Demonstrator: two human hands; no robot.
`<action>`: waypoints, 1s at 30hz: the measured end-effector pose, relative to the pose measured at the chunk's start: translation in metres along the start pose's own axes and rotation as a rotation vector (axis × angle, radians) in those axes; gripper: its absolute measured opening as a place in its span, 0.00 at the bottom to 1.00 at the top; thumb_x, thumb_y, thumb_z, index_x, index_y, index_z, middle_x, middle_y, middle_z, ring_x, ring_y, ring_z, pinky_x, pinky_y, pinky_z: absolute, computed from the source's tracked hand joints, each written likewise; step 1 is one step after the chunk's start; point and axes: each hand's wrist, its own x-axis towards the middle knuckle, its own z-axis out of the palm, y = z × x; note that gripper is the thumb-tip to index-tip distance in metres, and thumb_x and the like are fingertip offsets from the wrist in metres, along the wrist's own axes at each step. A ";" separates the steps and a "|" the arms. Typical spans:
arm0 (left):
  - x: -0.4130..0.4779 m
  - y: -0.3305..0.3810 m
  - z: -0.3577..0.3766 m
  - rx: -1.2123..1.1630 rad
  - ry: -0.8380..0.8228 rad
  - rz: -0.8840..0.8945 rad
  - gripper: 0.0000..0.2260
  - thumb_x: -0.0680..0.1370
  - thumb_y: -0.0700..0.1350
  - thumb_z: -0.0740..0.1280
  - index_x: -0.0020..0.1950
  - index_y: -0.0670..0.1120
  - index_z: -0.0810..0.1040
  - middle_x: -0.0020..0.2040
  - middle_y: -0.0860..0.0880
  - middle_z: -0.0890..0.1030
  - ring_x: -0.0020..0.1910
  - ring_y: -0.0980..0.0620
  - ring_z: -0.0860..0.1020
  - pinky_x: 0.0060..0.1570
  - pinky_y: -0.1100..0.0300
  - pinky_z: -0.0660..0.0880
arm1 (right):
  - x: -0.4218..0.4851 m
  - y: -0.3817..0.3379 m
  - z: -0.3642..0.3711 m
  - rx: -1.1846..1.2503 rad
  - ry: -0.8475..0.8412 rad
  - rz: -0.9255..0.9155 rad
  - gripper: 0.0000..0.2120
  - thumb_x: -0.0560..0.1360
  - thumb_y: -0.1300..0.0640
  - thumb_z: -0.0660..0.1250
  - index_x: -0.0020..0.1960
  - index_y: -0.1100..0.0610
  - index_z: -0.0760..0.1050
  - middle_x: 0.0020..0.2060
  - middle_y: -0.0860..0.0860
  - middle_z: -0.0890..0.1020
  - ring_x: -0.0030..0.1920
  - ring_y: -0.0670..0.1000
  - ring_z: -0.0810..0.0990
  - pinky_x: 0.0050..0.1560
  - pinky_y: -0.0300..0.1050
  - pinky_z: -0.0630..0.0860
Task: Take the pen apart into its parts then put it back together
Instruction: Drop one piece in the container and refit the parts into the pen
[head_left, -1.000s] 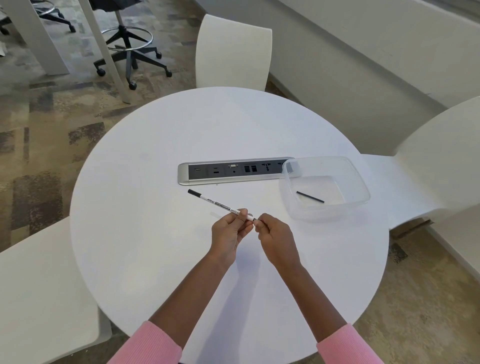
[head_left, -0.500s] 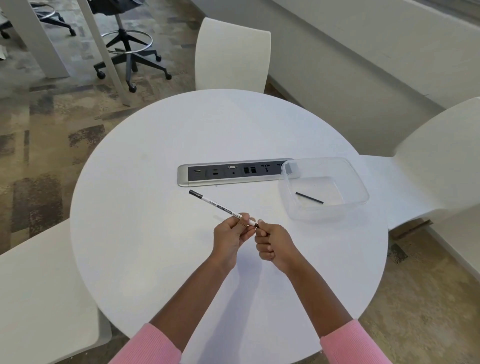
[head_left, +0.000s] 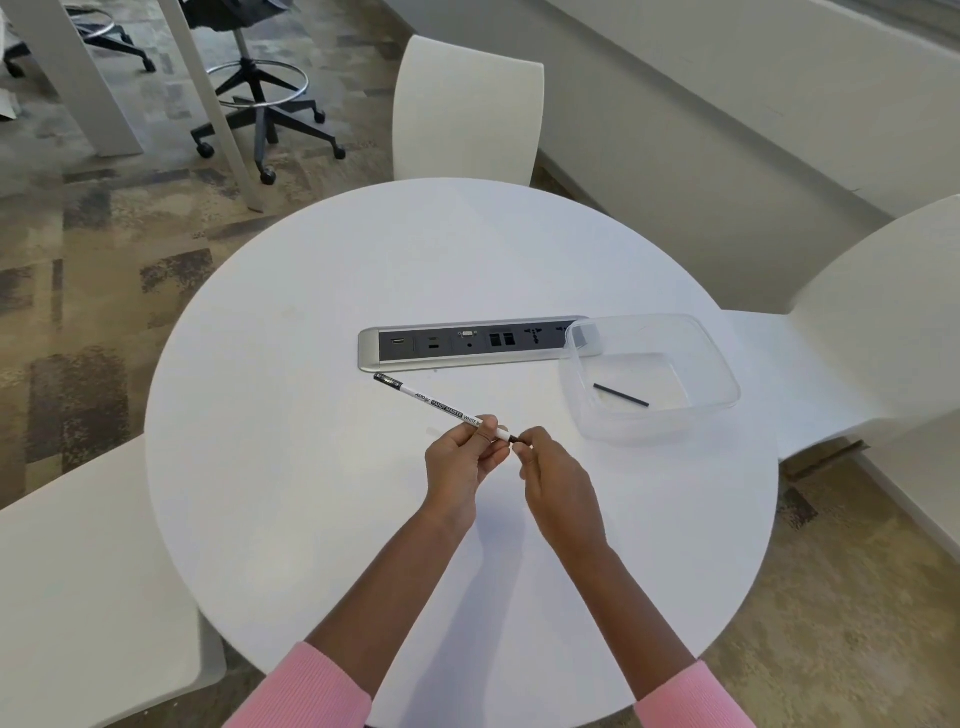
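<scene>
- Hands meet above the near half of a round white table (head_left: 322, 519), both arms in pink sleeves (head_left: 311, 691).
- Left hand (head_left: 460, 460) has its fingers curled and pinched around the pen (head_left: 441, 410) near the pen's near end.
- From that grip the white barrel, printed with black lettering, slants up and away to the left, ending in a black end cap (head_left: 383, 380) just short of the power strip (head_left: 467, 344).
- Right hand (head_left: 553, 475) sits just right of the left one, fingertips (head_left: 524, 446) closed on the dark tip (head_left: 515, 439) at the pen's near end.
- Beyond and to the right of the right hand stands a clear plastic tub (head_left: 722, 364), apart from both hands.
- Inside the tub lies a thin black rod (head_left: 621, 395), slanted on the tub's floor.
- Tub's far-left corner overlaps the right end of the power strip.
</scene>
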 end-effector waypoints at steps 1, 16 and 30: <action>0.000 0.000 0.000 0.003 -0.004 -0.001 0.04 0.75 0.38 0.66 0.41 0.40 0.79 0.29 0.52 0.83 0.30 0.58 0.81 0.35 0.69 0.78 | 0.000 0.000 0.000 -0.014 0.016 -0.023 0.10 0.80 0.55 0.53 0.47 0.59 0.69 0.37 0.56 0.78 0.38 0.56 0.75 0.38 0.51 0.72; 0.001 -0.003 -0.001 0.101 -0.042 -0.001 0.05 0.76 0.38 0.65 0.40 0.41 0.79 0.34 0.50 0.81 0.33 0.56 0.80 0.39 0.68 0.79 | 0.019 -0.005 -0.004 0.559 -0.184 0.407 0.19 0.77 0.63 0.53 0.28 0.54 0.59 0.24 0.49 0.61 0.20 0.45 0.58 0.21 0.35 0.56; 0.005 0.003 -0.001 0.146 -0.023 0.075 0.05 0.75 0.37 0.66 0.40 0.39 0.79 0.29 0.53 0.82 0.30 0.58 0.80 0.36 0.69 0.78 | 0.027 -0.009 -0.011 0.681 -0.321 0.577 0.21 0.80 0.51 0.53 0.31 0.56 0.69 0.19 0.46 0.65 0.19 0.44 0.63 0.18 0.32 0.59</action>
